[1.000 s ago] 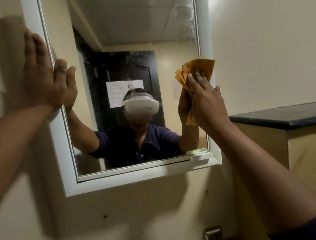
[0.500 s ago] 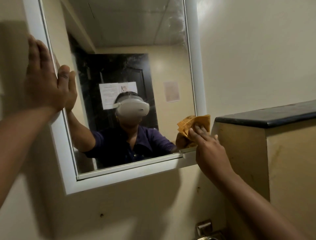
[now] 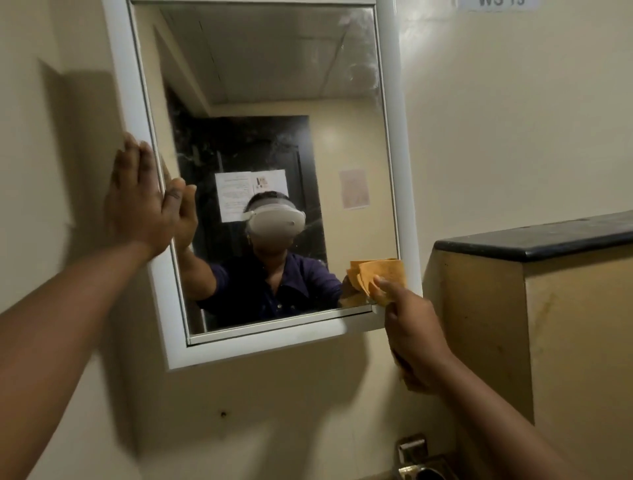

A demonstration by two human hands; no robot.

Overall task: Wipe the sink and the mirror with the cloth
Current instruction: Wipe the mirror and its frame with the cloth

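Observation:
A white-framed mirror (image 3: 394, 137) hangs tilted on the cream wall. Smears show on the glass near its top right. My left hand (image 3: 137, 209) lies flat and open against the mirror's left frame edge, bracing it. My right hand (image 3: 411, 329) grips a folded orange cloth (image 3: 380, 274) and presses it on the glass at the bottom right corner. The sink is out of view.
A cream partition with a black stone top (image 3: 534, 240) stands close to the right of the mirror. A metal tap fitting (image 3: 416, 459) shows at the bottom edge below the mirror. A label (image 3: 500, 3) sits on the wall at the top right.
My right hand has wiped the cloth down the mirror's right side from mid-height to the bottom right corner. The view has tilted upward. My left hand stays on the left frame.

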